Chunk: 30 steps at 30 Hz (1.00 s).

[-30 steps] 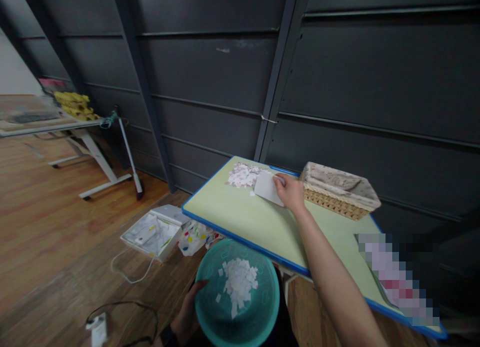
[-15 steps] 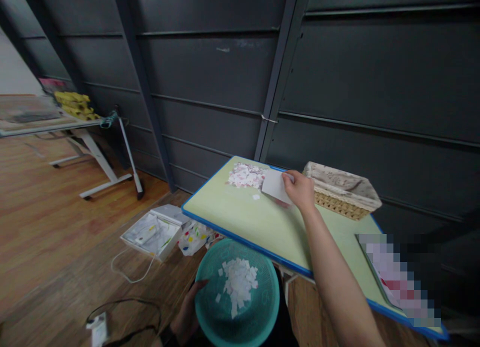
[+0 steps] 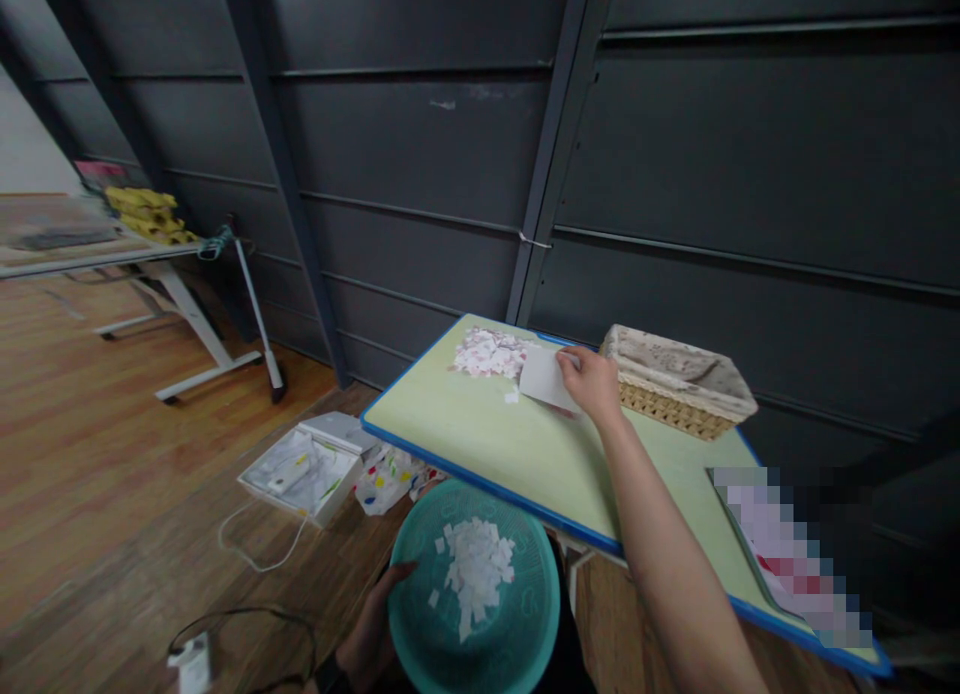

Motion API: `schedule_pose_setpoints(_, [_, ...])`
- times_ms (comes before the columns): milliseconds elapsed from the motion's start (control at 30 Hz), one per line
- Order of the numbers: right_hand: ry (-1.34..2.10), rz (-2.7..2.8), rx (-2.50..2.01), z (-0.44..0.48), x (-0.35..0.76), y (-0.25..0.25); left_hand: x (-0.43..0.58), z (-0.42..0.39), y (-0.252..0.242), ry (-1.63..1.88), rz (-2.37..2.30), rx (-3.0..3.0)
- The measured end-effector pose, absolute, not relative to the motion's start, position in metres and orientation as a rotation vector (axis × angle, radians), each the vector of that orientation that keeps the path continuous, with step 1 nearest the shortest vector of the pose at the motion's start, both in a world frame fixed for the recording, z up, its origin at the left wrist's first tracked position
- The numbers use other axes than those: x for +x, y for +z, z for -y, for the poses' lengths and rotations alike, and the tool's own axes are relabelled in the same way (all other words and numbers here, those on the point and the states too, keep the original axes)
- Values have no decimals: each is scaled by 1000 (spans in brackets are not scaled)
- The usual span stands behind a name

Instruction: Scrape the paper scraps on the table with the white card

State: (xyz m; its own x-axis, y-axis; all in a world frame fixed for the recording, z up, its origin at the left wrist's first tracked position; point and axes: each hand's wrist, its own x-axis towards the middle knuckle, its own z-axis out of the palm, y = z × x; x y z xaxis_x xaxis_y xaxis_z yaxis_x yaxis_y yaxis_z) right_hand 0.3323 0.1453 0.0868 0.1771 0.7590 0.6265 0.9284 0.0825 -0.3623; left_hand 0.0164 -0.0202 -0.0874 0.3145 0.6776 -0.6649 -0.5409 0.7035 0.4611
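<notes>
My right hand (image 3: 592, 382) reaches across the green table (image 3: 517, 444) and grips a white card (image 3: 544, 379), held on edge beside a pile of small paper scraps (image 3: 489, 354) at the far corner. A single stray scrap (image 3: 511, 397) lies just in front of the card. Below the table's near edge, my left hand (image 3: 371, 624) holds the rim of a teal plastic basket (image 3: 476, 599) that has white paper scraps (image 3: 472, 569) heaped in it.
A wicker basket with cloth lining (image 3: 675, 379) stands right of my right hand. A blurred-out sheet (image 3: 787, 554) lies on the table's right end. On the wooden floor lie an open white box (image 3: 304, 464), a plastic bag (image 3: 386, 474) and a cable. Another table (image 3: 112, 254) stands far left.
My right hand drew the card back to the right, away from the scrap pile, leaving a stray scrap exposed. The teal basket and left hand stayed put.
</notes>
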Motion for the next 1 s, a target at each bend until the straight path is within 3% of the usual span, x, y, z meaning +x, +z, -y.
schedule_pose_setpoints(700, [-59,1577,-1601,-147,334,88,10,12,-27,837,-1041,185])
schedule_pose_setpoints(1000, [267,1617,-1465,-147,332,89,4,10,-16,830,-1028,257])
